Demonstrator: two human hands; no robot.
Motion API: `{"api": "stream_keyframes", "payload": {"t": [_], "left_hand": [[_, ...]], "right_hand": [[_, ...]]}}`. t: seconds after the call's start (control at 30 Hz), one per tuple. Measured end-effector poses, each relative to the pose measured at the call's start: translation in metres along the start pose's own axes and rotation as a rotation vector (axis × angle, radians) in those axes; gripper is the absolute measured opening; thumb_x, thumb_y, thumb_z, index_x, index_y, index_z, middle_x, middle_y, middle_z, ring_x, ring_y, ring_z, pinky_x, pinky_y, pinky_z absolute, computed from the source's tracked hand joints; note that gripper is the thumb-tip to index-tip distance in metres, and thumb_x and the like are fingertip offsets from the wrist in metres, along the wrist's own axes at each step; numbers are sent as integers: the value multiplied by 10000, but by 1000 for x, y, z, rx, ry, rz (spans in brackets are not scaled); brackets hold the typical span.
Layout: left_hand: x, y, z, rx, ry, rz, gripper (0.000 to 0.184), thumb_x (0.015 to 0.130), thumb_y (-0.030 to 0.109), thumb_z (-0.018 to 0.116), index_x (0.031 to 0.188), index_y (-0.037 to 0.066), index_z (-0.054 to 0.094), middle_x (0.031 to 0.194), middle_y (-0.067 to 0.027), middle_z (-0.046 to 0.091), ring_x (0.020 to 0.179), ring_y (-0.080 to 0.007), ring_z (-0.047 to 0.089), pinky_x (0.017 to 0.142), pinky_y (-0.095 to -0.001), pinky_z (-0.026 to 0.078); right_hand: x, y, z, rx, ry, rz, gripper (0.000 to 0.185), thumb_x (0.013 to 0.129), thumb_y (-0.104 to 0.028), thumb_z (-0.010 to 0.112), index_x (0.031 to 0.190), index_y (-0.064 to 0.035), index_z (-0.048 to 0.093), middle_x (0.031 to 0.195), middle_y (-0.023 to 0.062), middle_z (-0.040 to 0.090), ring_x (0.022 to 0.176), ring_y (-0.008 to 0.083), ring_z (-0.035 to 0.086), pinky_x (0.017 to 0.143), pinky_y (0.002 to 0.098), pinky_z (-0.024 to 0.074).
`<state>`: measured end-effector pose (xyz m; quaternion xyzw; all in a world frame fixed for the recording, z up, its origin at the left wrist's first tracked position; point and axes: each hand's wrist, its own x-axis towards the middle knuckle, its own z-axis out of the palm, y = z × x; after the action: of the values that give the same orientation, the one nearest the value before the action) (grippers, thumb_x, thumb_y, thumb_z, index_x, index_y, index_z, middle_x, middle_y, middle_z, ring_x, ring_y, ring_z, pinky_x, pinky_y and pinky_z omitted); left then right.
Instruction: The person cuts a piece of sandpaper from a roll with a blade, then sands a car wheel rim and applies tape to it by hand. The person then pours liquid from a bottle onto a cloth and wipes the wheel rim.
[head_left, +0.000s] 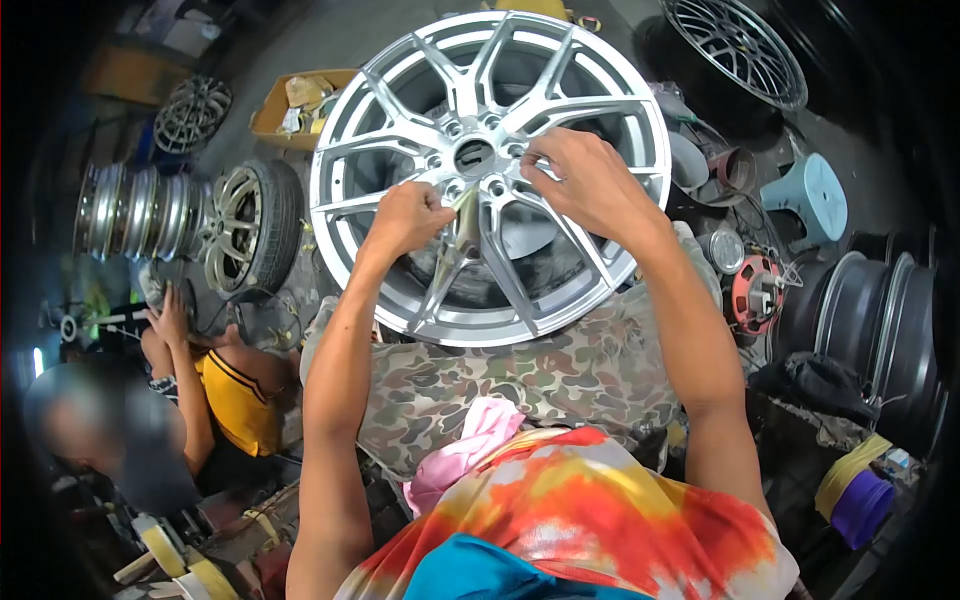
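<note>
A large silver alloy wheel rim (pixel 641 130) with split spokes lies face up in front of me, its near edge against my lap. My left hand (pixel 408 220) is closed in a pinch just left of the hub, over the spokes; what its fingertips hold, if anything, is hidden. An olive-gold strip or patch (pixel 466 225) shows on the near spoke beside those fingertips. To the right of the dark centre bore (pixel 474 157), my right hand (pixel 582 178) has its fingers curled together close to a bolt hole. I cannot make out anything between them.
Camouflage cloth (pixel 520 385) covers my lap. At left, a co-worker in yellow shorts (pixel 238 405) sits near a tyred wheel (pixel 240 225) and stacked rims (pixel 140 212). At right are a light-blue stool (pixel 808 195), a red round part (pixel 757 295) and dark rims (pixel 855 310). A cardboard box (pixel 268 118) stands behind.
</note>
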<state>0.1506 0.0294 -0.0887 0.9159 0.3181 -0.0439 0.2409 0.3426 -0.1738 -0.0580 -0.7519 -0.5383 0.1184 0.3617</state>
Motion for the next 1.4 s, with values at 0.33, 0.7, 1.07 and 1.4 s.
{"api": "stream_keyframes", "payload": {"t": [0.33, 0.7, 1.07, 1.4], "left_hand": [[37, -32, 4, -45, 206, 58, 362, 779, 307, 793, 802, -52, 745, 691, -169, 707, 664, -234, 695, 663, -382, 542], [-27, 54, -121, -604, 412, 94, 207, 986, 198, 659, 826, 68, 662, 684, 48, 534, 601, -50, 464, 554, -223, 345], [-55, 19, -102, -1341, 177, 378, 230, 1012, 125, 554, 1181, -29, 576, 1210, -215, 687, 1114, -298, 709, 1023, -469, 575], [-58, -49, -81, -1443, 458, 269, 298, 982, 17, 441, 1178, -48, 656, 961, -86, 678, 712, -115, 579, 591, -224, 401]], "right_hand": [[-36, 18, -18, 69, 221, -104, 156, 914, -150, 720, 984, -11, 736, 842, 167, 663, 850, 377, 672, 774, 474, 527], [-54, 35, -41, 57, 252, -51, 183, 912, -177, 717, 987, -11, 733, 833, 160, 674, 823, 349, 653, 773, 456, 524], [-35, 11, -17, -6, 144, -53, 236, 932, -212, 697, 1017, 3, 743, 860, 190, 690, 807, 359, 661, 757, 452, 516], [7, -22, 83, -7, -264, -107, 250, 886, -163, 718, 1102, -43, 757, 820, 188, 693, 758, 345, 670, 744, 446, 517]]}}
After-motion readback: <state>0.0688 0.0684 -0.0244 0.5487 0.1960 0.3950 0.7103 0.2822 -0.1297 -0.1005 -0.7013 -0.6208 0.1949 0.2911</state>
